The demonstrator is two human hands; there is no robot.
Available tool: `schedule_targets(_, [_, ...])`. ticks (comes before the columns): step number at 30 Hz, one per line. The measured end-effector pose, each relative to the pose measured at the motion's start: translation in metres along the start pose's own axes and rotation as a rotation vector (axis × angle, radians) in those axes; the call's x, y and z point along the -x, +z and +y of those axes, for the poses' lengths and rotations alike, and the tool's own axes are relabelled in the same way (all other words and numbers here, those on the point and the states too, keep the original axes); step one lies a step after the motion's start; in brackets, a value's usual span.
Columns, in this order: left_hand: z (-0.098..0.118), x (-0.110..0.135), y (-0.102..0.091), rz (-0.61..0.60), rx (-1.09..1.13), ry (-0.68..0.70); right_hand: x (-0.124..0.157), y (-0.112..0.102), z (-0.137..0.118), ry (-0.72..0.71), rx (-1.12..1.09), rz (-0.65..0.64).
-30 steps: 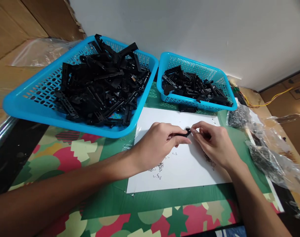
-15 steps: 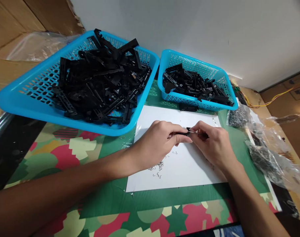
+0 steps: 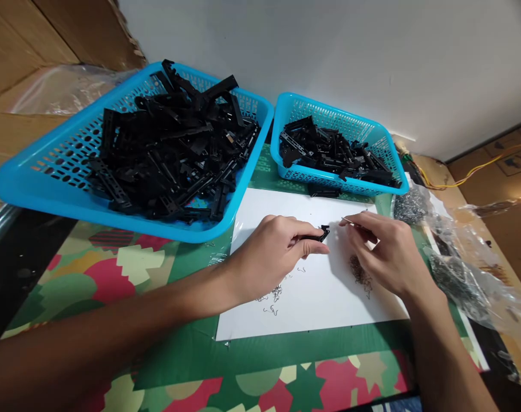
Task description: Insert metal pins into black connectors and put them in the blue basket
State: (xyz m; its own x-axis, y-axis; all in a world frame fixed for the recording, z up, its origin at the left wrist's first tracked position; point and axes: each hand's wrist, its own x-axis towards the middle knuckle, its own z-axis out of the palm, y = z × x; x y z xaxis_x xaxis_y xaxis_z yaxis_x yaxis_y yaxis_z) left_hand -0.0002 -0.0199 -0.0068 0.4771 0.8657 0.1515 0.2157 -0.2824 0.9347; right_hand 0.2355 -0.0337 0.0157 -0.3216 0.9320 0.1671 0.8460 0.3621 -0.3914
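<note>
My left hand (image 3: 273,252) is closed on a small black plastic part (image 3: 321,234), whose tip sticks out past my thumb and forefinger. My right hand (image 3: 383,252) is a little to the right of it, pinching a thin metal spring (image 3: 348,221) between thumb and forefinger. Both hands hover over a white sheet (image 3: 312,297). Small metal springs lie loose on the sheet in a pile (image 3: 360,274) under my right hand and scattered (image 3: 274,293) below my left hand.
A large blue basket (image 3: 28,183) heaped with black plastic parts stands at the back left. A smaller blue basket (image 3: 359,186) with black parts stands at the back right. Clear bags of small metal parts (image 3: 458,274) lie along the right. A white wall rises behind.
My right hand has drawn away to the right from the black part, opening a gap between the spring and the part. My left hand has stayed in place.
</note>
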Motion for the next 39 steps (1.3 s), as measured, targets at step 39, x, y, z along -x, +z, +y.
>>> schedule_targets(39, [0.002, -0.001, -0.001, 0.153, 0.258, -0.091, -0.003, 0.022, -0.026, 0.101, -0.446, 0.452])
